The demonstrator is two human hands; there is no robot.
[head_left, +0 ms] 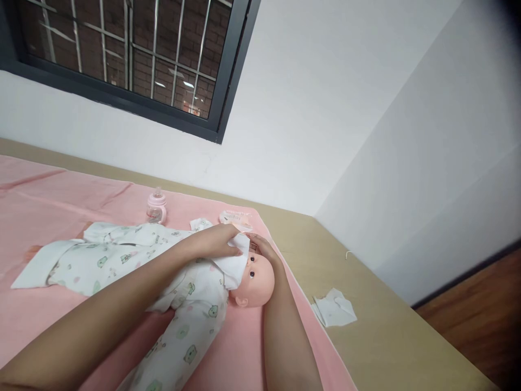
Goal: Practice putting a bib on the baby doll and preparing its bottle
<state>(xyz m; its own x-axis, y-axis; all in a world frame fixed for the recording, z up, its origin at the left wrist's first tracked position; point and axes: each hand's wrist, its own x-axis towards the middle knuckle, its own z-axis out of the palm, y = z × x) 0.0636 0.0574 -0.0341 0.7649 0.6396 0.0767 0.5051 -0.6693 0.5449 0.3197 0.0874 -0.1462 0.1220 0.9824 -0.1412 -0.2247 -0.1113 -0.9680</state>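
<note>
Left forearm (101, 304) across a clothed baby doll (207, 277) on a pink mat (244, 347).
Left hand (215, 241) pinches a white cloth (235, 272) over its lower face; right hand (264, 247) curves round the head, likely steadying it, finger closure unclear. The mat's edge runs close beside; wooden platform (313, 255) offers room beyond.

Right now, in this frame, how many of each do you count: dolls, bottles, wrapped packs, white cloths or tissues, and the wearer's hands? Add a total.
Doll: 1
Baby bottle: 1
Clear-wrapped pack: 1
White cloths or tissues: 2 (held piece, crumpled piece)
Hands: 2 (left hand, right hand)
Total: 7
</note>
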